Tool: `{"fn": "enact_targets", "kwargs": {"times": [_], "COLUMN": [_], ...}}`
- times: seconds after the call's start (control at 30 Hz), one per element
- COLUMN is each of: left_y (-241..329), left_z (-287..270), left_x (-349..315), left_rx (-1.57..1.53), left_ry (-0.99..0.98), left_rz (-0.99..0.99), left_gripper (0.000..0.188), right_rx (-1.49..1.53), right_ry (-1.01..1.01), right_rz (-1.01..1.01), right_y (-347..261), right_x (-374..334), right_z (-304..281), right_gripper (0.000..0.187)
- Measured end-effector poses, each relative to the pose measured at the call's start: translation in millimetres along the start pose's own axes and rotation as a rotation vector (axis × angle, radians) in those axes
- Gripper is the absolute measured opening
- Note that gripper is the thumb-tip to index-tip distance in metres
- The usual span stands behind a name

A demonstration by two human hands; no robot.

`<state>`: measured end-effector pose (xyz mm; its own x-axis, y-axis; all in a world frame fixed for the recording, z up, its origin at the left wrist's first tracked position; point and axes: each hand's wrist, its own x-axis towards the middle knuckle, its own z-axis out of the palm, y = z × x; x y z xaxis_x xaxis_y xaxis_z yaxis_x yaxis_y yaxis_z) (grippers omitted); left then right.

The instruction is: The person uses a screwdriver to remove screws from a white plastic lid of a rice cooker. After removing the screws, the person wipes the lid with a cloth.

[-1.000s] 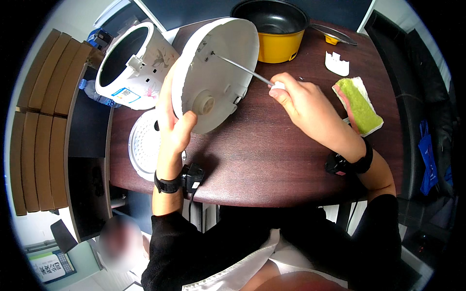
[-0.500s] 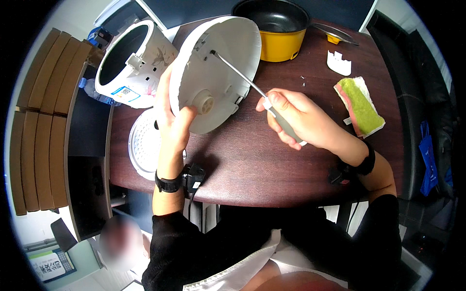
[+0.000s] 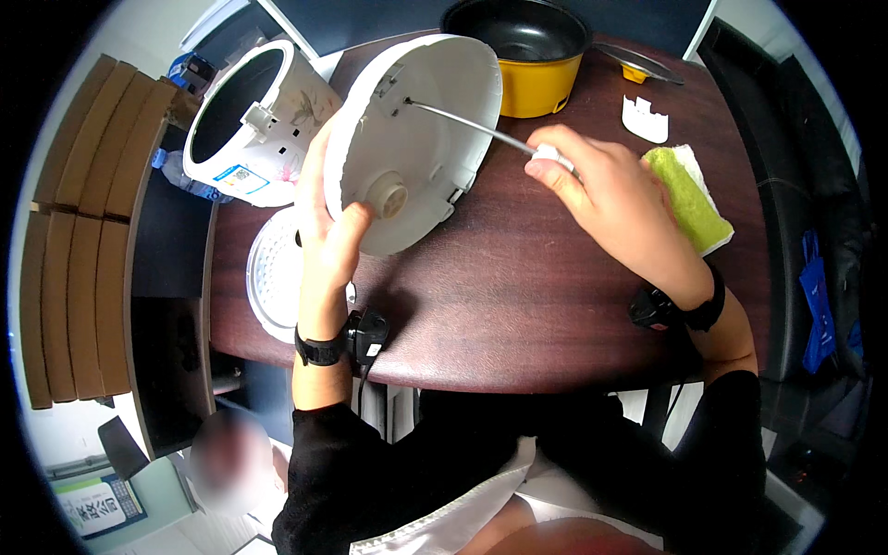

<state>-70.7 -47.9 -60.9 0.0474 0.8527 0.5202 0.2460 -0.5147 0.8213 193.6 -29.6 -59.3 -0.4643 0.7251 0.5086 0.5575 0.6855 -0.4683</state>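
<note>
My left hand (image 3: 331,217) grips the near-left rim of a white domed appliance lid (image 3: 435,139), tilted so that its hollow inside faces right. In my right hand (image 3: 606,185) is a screwdriver (image 3: 476,125), its handle mostly covered by my fingers. The shaft's tip meets a small dark hole near the lid's upper left inner edge. A round white vent cap (image 3: 389,194) sits low inside the lid. Beneath my left wrist lies a white perforated disc (image 3: 274,273), partly hidden by the arm.
A white rice cooker body (image 3: 294,125) lies tilted at the left. A yellow pot (image 3: 536,83) stands behind, beside its glass lid (image 3: 640,63). A white plastic piece (image 3: 645,120) and a green cloth (image 3: 689,199) lie at the right. A person (image 3: 231,462) is at lower left.
My right hand has moved up and to the right and turned over the handle, so the screwdriver slants less steeply. Its tip stays at the same spot; my left hand has barely moved.
</note>
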Motion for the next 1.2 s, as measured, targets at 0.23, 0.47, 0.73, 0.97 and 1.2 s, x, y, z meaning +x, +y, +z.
{"fn": "enact_targets", "kwargs": {"times": [0.23, 0.47, 0.73, 0.97, 1.2], "left_y": [-5, -6, -4, -1, -5], "left_z": [-2, -5, -1, -1, 0], "left_x": [1, 0, -2, -4, -1], "left_rx": [0.008, 0.040, 0.083, 0.098, 0.049], "left_ry": [0.011, -0.048, -0.018, -0.025, -0.005], "left_rz": [-0.013, 0.060, 0.050, 0.045, 0.057], "left_gripper": [0.073, 0.074, 0.074, 0.074, 0.073], "right_rx": [1.328, 1.587, 0.640, -0.253, 0.606], "right_ry": [-0.483, -0.542, -0.334, -0.009, -0.364], "right_rz": [0.708, 0.752, 0.365, -0.003, 0.431], "right_y": [-15, -15, 1, 2, -6], "right_x": [-5, -6, -6, 4, 0], "right_z": [3, 10, 18, -7, -6], "right_gripper": [0.045, 0.047, 0.032, 0.027, 0.034]}}
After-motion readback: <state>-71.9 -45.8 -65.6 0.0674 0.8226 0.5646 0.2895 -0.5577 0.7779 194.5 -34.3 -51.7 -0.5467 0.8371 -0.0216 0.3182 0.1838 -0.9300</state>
